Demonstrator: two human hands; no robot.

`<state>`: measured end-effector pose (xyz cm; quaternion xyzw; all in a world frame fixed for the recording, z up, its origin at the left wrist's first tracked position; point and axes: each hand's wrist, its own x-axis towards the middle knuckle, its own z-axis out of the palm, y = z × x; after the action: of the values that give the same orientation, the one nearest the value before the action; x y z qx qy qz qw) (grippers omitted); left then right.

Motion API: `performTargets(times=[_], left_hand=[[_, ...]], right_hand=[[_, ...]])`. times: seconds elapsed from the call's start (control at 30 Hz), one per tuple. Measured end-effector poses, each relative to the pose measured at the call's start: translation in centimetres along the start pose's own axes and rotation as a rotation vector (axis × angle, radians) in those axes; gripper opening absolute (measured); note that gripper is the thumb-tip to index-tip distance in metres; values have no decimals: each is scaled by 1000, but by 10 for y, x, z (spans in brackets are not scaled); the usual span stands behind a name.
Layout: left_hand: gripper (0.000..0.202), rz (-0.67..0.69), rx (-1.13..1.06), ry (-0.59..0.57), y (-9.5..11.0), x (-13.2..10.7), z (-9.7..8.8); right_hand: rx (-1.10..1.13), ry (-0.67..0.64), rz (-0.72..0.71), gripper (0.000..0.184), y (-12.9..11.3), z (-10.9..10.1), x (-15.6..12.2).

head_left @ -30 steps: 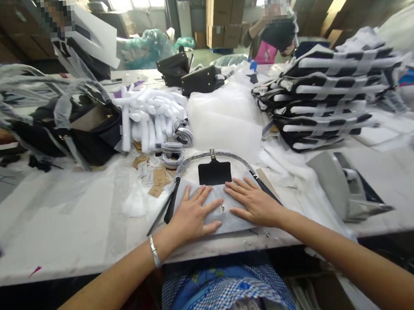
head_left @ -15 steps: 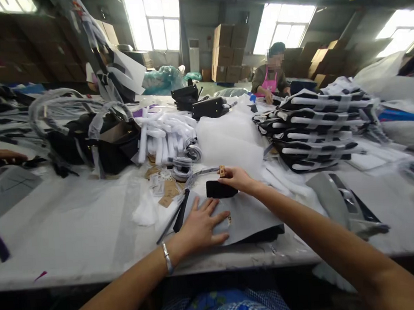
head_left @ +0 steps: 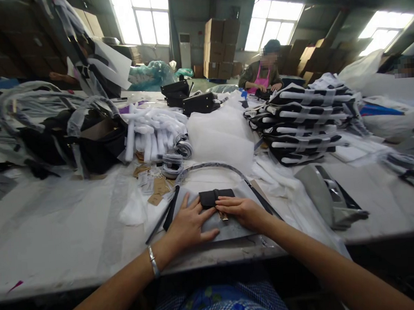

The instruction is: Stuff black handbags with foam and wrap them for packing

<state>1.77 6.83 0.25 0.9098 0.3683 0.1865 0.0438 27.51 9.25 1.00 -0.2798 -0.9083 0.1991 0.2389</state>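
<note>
A flat handbag wrapped in grey tissue (head_left: 240,193) lies at the table's near edge, its wrapped handle (head_left: 211,166) arching behind it. A black flap (head_left: 215,196) with a gold clasp is folded down over the front. My left hand (head_left: 188,222) lies spread on the grey tissue, fingertips against the flap's left end. My right hand (head_left: 242,210) has its fingers pressed together on the flap and the gold clasp (head_left: 224,215).
Behind the bag are white foam sheets (head_left: 223,135), white rolls (head_left: 153,128), paper tags (head_left: 155,184), black bags in plastic (head_left: 81,135) at left and a stack of wrapped bags (head_left: 307,119) at right. A person (head_left: 261,73) works across the table.
My right hand drew the black flap from beyond the bag down over its front. My left hand stayed flat on the tissue.
</note>
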Motion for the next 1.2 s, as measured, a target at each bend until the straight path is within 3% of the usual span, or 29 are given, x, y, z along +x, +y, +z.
performTargets(times=[0.17, 0.27, 0.5, 0.67, 0.77, 0.83, 0.93, 1.07, 1.2], left_hand=[[59, 18, 147, 247, 8, -13, 6], [59, 53, 190, 293, 10, -16, 4], [33, 351, 59, 119, 12, -11, 0], [30, 191, -27, -47, 31, -7, -15], [42, 128, -105, -125, 35, -8, -24], [50, 119, -110, -122, 32, -11, -23], [46, 141, -42, -94, 26, -16, -13], [42, 157, 75, -113, 24, -19, -2], [44, 179, 147, -140, 21, -18, -2]], right_hand=[[-226, -8, -20, 54, -6, 10, -8], [-344, -26, -21, 54, -10, 16, -12], [-351, -32, 18, 50, -8, 22, -12], [-174, -40, 47, 43, -8, 7, -3], [-105, -99, 92, 37, -17, -11, 0], [-190, -141, 131, 45, -22, -19, -2], [-389, -164, 202, 59, -21, -22, -8], [-488, -179, 253, 59, -7, -15, -6], [-515, -158, 293, 59, 1, -7, 1]])
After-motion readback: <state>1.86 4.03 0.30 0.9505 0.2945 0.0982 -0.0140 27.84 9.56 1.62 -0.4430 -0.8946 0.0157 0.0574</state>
